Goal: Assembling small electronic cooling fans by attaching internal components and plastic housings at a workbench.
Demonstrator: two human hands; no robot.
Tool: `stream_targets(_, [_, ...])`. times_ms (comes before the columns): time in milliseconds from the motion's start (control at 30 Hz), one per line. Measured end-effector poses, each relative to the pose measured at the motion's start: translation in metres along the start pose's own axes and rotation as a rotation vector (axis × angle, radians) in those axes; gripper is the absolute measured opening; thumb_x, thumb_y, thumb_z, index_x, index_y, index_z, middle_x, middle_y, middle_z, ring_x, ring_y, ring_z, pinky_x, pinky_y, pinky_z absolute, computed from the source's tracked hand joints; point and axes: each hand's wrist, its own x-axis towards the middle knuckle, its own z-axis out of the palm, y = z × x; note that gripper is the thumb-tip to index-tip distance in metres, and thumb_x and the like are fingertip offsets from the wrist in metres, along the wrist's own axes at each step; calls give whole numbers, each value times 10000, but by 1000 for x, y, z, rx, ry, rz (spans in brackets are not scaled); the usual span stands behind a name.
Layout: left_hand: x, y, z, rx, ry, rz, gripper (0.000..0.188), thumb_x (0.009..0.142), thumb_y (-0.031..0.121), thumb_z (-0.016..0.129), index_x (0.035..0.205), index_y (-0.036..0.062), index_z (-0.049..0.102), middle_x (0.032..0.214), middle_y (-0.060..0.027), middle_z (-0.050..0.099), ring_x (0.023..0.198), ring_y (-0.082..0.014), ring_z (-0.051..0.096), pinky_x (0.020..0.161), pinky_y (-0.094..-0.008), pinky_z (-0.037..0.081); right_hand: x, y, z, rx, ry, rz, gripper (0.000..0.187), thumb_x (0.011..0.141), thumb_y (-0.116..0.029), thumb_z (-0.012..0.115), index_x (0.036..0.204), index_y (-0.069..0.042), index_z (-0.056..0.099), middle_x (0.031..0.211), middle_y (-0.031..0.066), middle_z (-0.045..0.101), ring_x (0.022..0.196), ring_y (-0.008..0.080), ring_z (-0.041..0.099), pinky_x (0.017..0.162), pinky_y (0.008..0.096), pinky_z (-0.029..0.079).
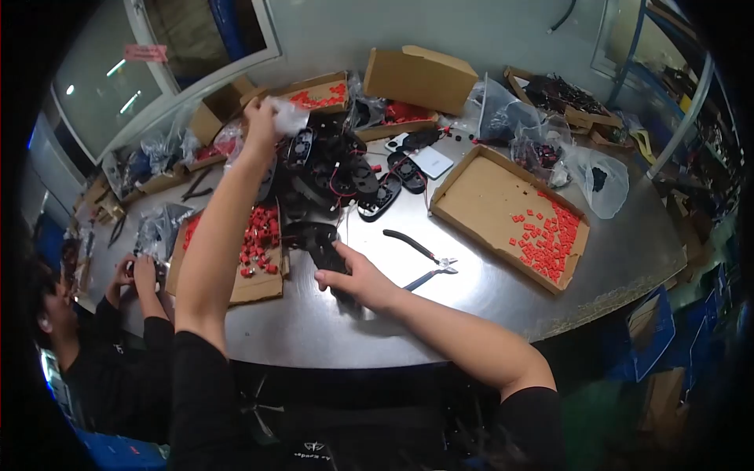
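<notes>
Clasps a black plastic housing (318,242) in the right hand (357,281), near the front of the metal desk (314,337); could scrape that hand on the splayed diagonal cutters (428,255) just to the right by sweeping it sideways. Stretches the left forearm (224,228) above a cardboard tray (259,293) of red plastic parts (258,253); may tip or scatter them by lowering the elbow. Farther right, leaves room for a larger tray (483,192) with loose red pieces (550,235); might jolt them by bumping the rim. Beyond, risks snagging or tearing the red wires among the heaped oval housings (357,177) by tugging at one. Raises the left hand (261,118) over the heap's far side, well apart from the right, apparently closed on whitish, translucent plastic wrap (290,118); cannot tell how firmly, given the blur. Toward the wall, could topple the tilted cardboard box (420,82) by knocking against it.
</notes>
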Motion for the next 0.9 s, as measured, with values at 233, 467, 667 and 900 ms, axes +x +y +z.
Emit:
stream_targets(233, [-24, -3, 61, 565, -210, 715, 628, 955, 193, 607, 1506, -24, 398, 1526, -208, 451, 1427, -363, 422, 1204, -407, 315, 4, 5, -17, 115, -5, 43, 520, 964, -333, 730, 1334, -53, 496, 924, 19, 674, 767, 74, 596, 669, 231, 479])
stream_targets(467, [-246, -12, -75, 349, -520, 593, 431, 905, 59, 502, 1322, -10, 586, 1315, -170, 608, 1220, -307, 588, 1113, -426, 414, 8, 4, 2, 415, 70, 66, 462, 1018, -368, 598, 1351, -70, 483, 1167, 138, 651, 969, 197, 667, 875, 357, 561])
stream_targets(667, [-254, -18, -60, 664, -564, 805, 478, 774, 119, 814, 1232, 88, 679, 1170, -88, 680, 1140, -314, 615, 979, -436, 486, -8, -1, 4, 859, 105, 121, 689, 1024, -581, 368, 1471, -72, 492, 1401, 146, 616, 1277, 324, 585, 1043, 483, 485])
stream_targets(900, [-244, -22, -78, 600, -464, 825, 274, 790, 210, 829, 1009, 92, 714, 1111, -64, 679, 1055, -298, 639, 895, -436, 538, -3, 4, -7, 952, -85, 79, 848, 988, -685, 390, 1565, -65, 363, 1488, 281, 495, 1318, 382, 545, 1113, 477, 436])
